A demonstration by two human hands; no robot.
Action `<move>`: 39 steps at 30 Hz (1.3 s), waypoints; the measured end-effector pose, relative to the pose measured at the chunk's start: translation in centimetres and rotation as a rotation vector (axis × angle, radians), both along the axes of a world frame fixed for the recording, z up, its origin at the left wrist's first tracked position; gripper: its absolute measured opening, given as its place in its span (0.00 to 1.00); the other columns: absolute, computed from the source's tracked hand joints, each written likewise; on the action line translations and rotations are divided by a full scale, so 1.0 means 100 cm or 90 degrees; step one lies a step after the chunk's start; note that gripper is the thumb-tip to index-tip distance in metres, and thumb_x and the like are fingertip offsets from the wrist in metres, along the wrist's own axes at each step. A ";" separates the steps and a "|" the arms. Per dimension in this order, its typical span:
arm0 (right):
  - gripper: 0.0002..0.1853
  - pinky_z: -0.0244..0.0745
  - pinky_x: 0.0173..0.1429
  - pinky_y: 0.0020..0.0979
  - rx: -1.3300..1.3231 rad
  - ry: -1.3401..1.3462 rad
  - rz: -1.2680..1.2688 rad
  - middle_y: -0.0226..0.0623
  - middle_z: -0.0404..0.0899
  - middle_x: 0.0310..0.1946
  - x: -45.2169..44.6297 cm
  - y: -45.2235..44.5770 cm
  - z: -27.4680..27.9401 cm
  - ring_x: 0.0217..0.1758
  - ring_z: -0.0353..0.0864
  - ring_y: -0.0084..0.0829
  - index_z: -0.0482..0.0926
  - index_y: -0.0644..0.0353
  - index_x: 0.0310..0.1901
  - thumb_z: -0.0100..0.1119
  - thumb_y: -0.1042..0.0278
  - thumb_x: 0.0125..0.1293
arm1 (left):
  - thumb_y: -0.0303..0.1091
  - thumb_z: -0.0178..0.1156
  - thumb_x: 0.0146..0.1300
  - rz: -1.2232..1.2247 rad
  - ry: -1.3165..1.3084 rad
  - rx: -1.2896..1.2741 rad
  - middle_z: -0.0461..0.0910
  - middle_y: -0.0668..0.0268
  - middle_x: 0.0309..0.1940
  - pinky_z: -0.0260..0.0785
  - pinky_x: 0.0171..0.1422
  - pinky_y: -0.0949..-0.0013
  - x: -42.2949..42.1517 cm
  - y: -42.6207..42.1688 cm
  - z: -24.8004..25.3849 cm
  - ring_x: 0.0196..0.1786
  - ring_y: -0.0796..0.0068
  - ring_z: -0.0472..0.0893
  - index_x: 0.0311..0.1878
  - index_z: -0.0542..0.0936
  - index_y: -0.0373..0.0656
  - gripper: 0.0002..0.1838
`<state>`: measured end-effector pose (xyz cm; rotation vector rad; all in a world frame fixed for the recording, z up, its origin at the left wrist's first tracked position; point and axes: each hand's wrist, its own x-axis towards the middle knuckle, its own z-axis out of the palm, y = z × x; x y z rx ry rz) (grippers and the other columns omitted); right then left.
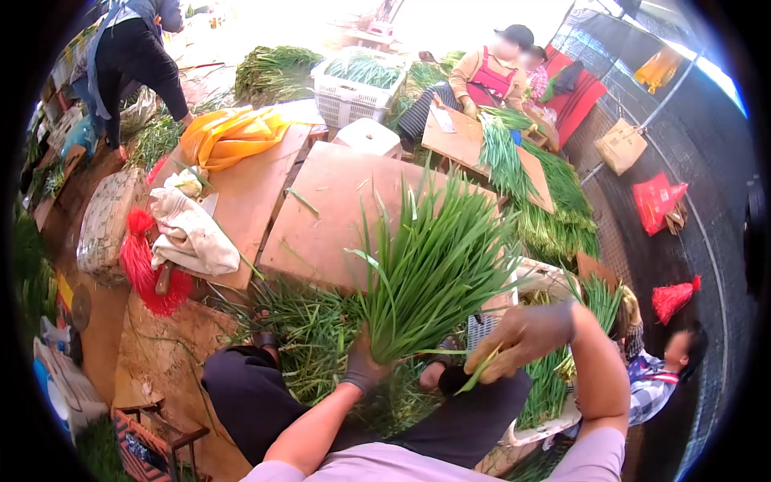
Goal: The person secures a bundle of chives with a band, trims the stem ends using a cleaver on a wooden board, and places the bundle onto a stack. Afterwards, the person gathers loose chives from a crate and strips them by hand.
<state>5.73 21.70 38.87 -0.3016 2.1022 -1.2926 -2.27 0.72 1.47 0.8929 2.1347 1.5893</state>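
Observation:
My left hand (365,365), in a dark glove, is wrapped round the lower end of a large bunch of chives (442,257). The long green leaves fan up and to the right over a brown board (333,193). To the right of the bunch's base, my gloved right hand (522,337) is closed on a loose chive leaf (479,371), yellowish green and pinched at the fingertips. That hand is apart from the bunch. Loose leaves (313,329) lie in a thick layer on the ground between my legs.
A second board (249,185) at left bears an orange cloth (233,132) and a whitish cloth (193,233); red netting (148,265) hangs at its edge. A white crate (353,100) stands behind. Co-workers sit at right beside heaped chives (554,225); another person bends at upper left.

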 end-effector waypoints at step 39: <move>0.13 0.80 0.38 0.33 0.583 0.370 -0.292 0.41 0.83 0.30 -0.115 0.055 -0.008 0.30 0.83 0.33 0.77 0.57 0.57 0.57 0.68 0.73 | 0.59 0.80 0.42 0.012 0.054 -0.108 0.81 0.46 0.51 0.77 0.53 0.49 0.004 -0.006 0.001 0.49 0.44 0.83 0.73 0.56 0.35 0.63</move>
